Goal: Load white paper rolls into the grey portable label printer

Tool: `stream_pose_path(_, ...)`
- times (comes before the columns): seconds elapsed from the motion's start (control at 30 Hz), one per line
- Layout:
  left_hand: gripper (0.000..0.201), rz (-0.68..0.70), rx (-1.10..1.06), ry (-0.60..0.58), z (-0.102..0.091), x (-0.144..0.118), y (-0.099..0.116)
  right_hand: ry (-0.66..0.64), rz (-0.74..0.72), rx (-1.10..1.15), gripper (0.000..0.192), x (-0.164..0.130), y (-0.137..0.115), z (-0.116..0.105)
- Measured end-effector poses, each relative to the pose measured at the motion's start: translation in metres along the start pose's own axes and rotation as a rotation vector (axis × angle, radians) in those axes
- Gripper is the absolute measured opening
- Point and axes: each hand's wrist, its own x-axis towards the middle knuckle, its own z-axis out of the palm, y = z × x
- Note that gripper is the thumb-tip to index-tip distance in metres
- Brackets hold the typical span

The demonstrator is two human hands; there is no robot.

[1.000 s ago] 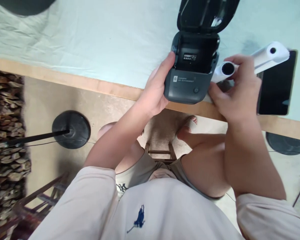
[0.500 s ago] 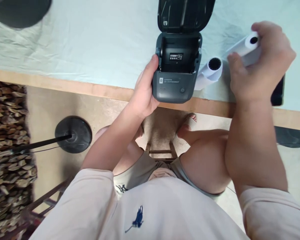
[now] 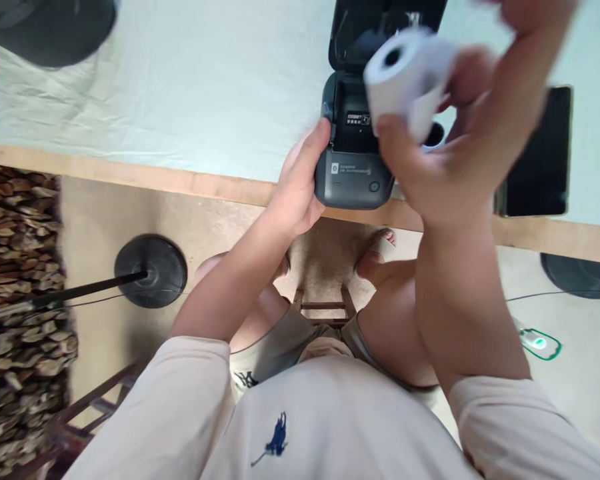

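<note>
Since half a second ago, the right hand (image 3: pixel 460 153) and the white paper roll (image 3: pixel 393 90) are moving left, away from the smartphone (image 3: pixel 540 160), and the roll is now hanging over the right part of the open portable label printer (image 3: pixel 353 170). The right hand is pinching the roll between thumb and fingers, blurred by motion; the roll is tilting, its dark core facing the left, and whether it is touching the printer I cannot tell. The left hand (image 3: pixel 303 173) is clamping the printer's left side, its thumb lying along the edge of the bay. The lid (image 3: pixel 353 40) is standing open at the far end. A second roll (image 3: pixel 436 136) is showing partly behind the right hand, above the cloth-covered table (image 3: pixel 180 87)
</note>
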Motion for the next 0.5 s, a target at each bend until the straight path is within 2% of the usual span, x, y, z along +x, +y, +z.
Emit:
stream_pose_path(0.1, 0.029, 0.021, -0.026, 0.019, 0.0007, -0.0023, 0.0004, 0.032, -0.109, -0.277, 0.03, -0.0006, -0.0082, 0.0054)
stream_pose_path(0.17, 0.028, 0.037, -0.029, 0.005, 0.0012, -0.0032, 0.0, 0.02, -0.101, -0.378, 0.026, 0.0006, -0.0104, 0.0048)
stream_pose_path(0.5, 0.028, 0.039, 0.012, 0.04, 0.0039, -0.0031, -0.002, -0.045, -0.013, -0.478, 0.028, 0.0039, -0.011, -0.0012)
